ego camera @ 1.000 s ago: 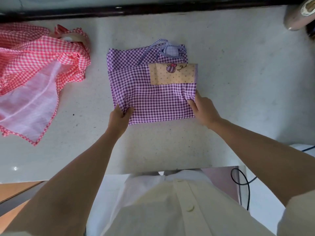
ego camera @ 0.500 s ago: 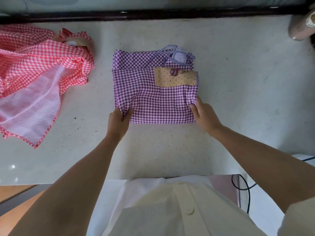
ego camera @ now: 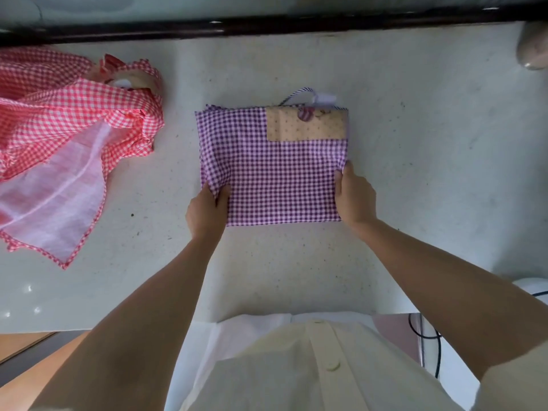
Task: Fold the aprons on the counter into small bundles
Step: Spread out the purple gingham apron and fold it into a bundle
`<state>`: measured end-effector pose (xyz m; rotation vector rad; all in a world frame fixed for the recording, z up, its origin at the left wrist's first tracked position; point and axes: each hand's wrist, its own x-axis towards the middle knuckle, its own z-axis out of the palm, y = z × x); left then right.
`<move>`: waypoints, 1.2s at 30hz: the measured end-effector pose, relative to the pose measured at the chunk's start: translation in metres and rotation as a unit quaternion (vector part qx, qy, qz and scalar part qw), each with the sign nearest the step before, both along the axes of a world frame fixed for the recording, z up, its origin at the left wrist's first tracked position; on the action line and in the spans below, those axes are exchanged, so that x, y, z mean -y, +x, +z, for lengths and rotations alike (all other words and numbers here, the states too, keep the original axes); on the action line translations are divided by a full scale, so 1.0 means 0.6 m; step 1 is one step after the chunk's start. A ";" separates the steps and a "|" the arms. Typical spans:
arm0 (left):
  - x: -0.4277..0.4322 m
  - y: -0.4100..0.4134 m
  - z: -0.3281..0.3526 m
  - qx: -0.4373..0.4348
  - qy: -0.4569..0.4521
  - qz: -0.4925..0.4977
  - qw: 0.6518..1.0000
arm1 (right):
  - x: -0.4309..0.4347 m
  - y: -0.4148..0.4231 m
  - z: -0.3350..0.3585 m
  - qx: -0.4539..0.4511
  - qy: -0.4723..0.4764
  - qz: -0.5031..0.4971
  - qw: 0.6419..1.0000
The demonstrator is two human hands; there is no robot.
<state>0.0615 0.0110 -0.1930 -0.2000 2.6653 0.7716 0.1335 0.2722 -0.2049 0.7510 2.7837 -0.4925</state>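
Note:
A purple gingham apron [ego camera: 275,170] lies folded into a rough square in the middle of the pale counter [ego camera: 415,143], its beige pocket patch [ego camera: 305,126] at the far right corner and a striped tie poking out behind it. My left hand [ego camera: 207,212] pinches the near left corner of the fabric. At the right edge, my right hand [ego camera: 354,197] grips the cloth. A red gingham apron [ego camera: 71,137] lies crumpled and unfolded at the left, its pale underside showing.
A dark ledge [ego camera: 267,28] runs along the counter's far edge. A rounded grey object [ego camera: 533,48] sits at the far right corner. A black cable [ego camera: 430,336] hangs past the counter's near right edge. Bare counter surrounds the purple apron.
The purple apron's near part has been carried away from me over the far part, covering the tie bundle. Both hands keep hold of the same edges.

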 end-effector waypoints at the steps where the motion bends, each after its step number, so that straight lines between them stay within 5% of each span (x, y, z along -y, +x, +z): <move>1: -0.001 -0.002 0.000 -0.006 0.016 0.014 1.000 | 0.000 -0.003 0.001 -0.023 -0.005 -0.007 1.000; 6: -0.004 -0.015 -0.007 0.035 -0.034 0.005 0.999 | -0.005 -0.015 -0.003 0.004 -0.005 -0.021 1.000; 13: 0.030 -0.006 0.000 -0.035 -0.109 0.081 0.990 | -0.010 -0.017 0.002 0.012 -0.045 -0.040 0.998; 16: 0.014 -0.003 0.006 -0.145 -0.136 0.076 0.977 | -0.015 -0.013 0.012 -0.091 -0.049 -0.058 0.993; 19: -0.034 -0.004 0.016 -0.171 -0.134 -0.063 0.974 | -0.012 -0.022 0.016 -0.227 0.006 0.052 0.973; 24: -0.132 0.014 -0.005 -0.091 -0.152 -0.287 0.941 | 0.009 -0.052 -0.014 -0.075 0.079 0.273 0.956; 27: -0.143 0.023 -0.037 -0.046 -0.178 -0.294 0.938 | -0.003 -0.045 -0.047 -0.012 0.075 0.251 0.965; 36: -0.117 -0.006 -0.054 -0.097 -0.188 -0.364 0.907 | 0.029 -0.033 -0.045 -0.008 0.079 0.196 0.977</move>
